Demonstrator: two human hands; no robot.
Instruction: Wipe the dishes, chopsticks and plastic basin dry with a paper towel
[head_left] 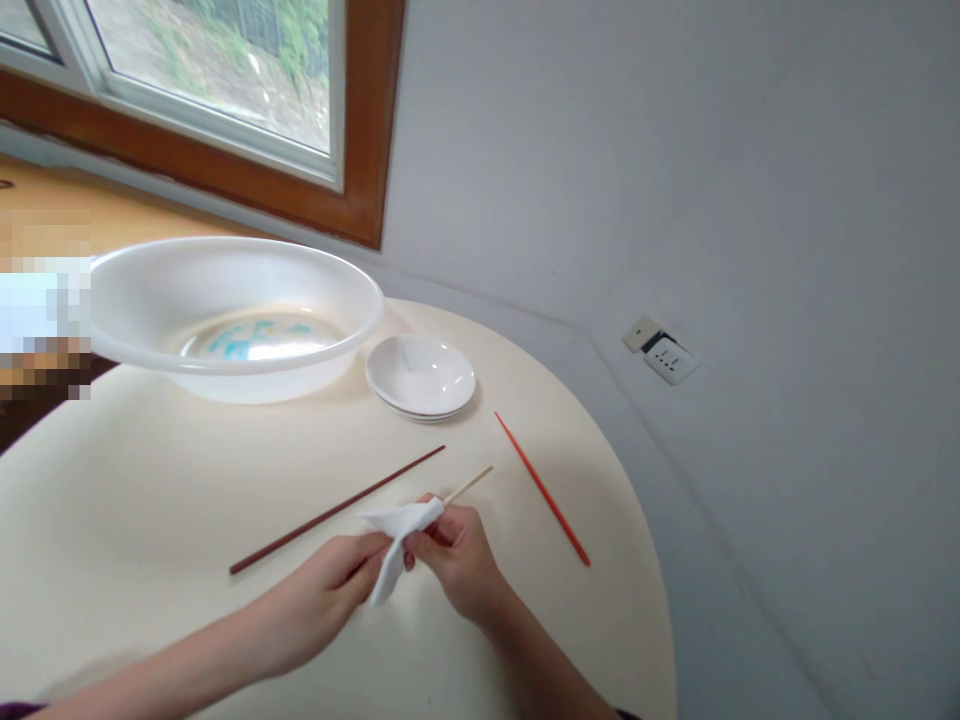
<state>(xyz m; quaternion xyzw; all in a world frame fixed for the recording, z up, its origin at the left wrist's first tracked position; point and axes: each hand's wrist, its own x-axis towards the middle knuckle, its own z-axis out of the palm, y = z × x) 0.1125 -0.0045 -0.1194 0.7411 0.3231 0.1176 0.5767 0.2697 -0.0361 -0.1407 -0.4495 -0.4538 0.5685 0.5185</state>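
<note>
A light wooden chopstick (pixel 471 484) sticks out at the upper right from a folded white cloth (pixel 405 518) wrapped around it. My right hand (pixel 461 562) is closed on the cloth, pinching it around the chopstick. My left hand (pixel 349 570) is closed at the lower left of the cloth, in line with the chopstick; the cloth and fingers hide the stick's lower end. A dark brown chopstick (pixel 337 510) lies on the table beyond my left hand. To the right of my right hand lies an orange-red chopstick (pixel 543 488).
Stacked white dishes (pixel 420 375) stand on the round cream table (pixel 187 480), beside a large translucent basin (pixel 240 385) with a blue pattern at its bottom. The table's curved edge runs along the right. Behind are a wall with a socket (pixel 671 360) and a wood-framed window (pixel 367 120).
</note>
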